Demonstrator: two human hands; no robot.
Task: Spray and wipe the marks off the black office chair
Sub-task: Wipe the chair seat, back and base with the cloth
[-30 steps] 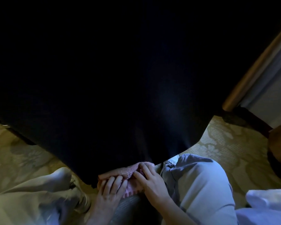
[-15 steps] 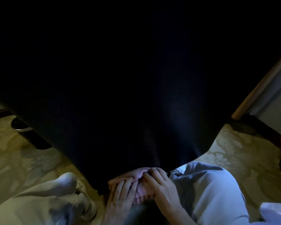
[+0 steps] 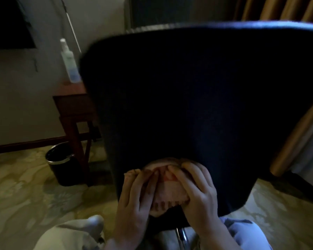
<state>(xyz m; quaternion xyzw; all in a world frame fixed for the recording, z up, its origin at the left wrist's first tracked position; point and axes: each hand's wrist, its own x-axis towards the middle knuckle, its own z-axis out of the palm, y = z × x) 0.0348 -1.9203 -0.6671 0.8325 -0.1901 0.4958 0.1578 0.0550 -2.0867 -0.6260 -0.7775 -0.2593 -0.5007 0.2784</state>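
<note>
We are now bringing the cloth [image 3: 170,191] up off the bottom edge onto the chair [image 3: 188,96] at 6 o'clock, left grip [image 3: 134,201] pressing flat-fingered, right grip [image 3: 201,195] curling over it, so wiping is seemingly starting.

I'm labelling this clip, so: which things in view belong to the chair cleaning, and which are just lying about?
Job: black office chair; pink cloth, under the left hand and right hand; clear bottle on the wooden table, probably the spray.
Lying about: that table, black bin, curtain.

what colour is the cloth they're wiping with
Pink; the cloth shows best in the head view, pressed against the black chair.
</note>
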